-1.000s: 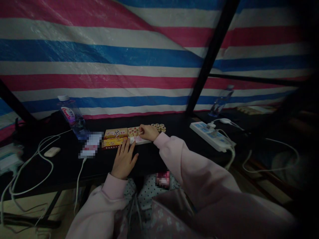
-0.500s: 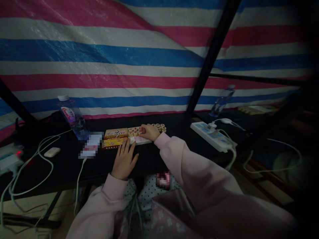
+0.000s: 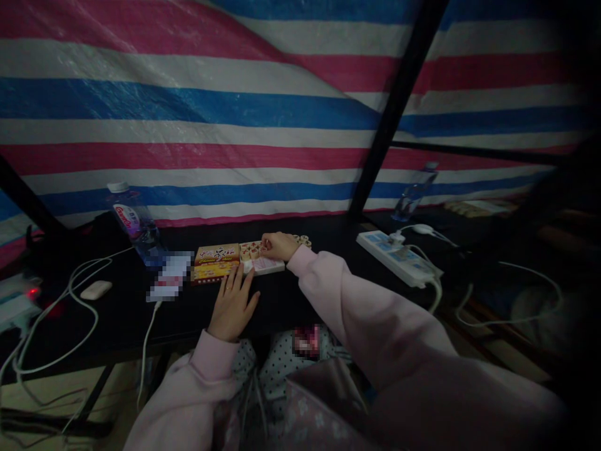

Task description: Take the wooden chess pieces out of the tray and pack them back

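Curling over lettered pieces, right hand hides any hold, left hand splayed, bottle reading "Ganten".

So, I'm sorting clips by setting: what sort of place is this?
It looks like a makeshift, screened-off desk space, probably indoors: striped sheeting hangs behind a black desk with a power strip on it.

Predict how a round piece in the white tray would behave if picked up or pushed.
The round pieces look thick and chunky, so likely stiff. Their flat tops suggest they would probably slide; on edge, their circular outline could let one roll.
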Tool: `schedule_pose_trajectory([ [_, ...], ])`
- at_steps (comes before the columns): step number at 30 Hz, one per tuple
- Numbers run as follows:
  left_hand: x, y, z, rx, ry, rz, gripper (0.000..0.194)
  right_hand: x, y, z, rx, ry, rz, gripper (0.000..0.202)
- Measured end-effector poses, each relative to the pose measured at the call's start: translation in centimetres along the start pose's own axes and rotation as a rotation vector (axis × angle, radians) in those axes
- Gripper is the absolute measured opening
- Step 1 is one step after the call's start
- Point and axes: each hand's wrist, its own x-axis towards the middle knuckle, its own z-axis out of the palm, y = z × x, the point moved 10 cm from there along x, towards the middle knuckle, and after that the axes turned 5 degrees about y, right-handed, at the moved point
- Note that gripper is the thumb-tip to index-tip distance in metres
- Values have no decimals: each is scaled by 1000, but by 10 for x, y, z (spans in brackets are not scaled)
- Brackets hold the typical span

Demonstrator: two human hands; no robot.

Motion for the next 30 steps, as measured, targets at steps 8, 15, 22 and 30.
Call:
schedule_pose_trajectory([
  [8, 0, 1, -2, 0, -11, -5, 52, 7, -7, 5, -43, -28, -71, 15],
  [15, 0, 0, -2, -3, 1, -5, 52, 7, -6, 6, -12, -27, -91, 13],
  [22, 0, 0, 0, 3, 6, 3, 52, 9, -6, 6, 27, -65, -86, 22],
  [30, 0, 1, -2, -1, 15, 2, 52, 9, -8, 8, 27, -65, -145, 11],
])
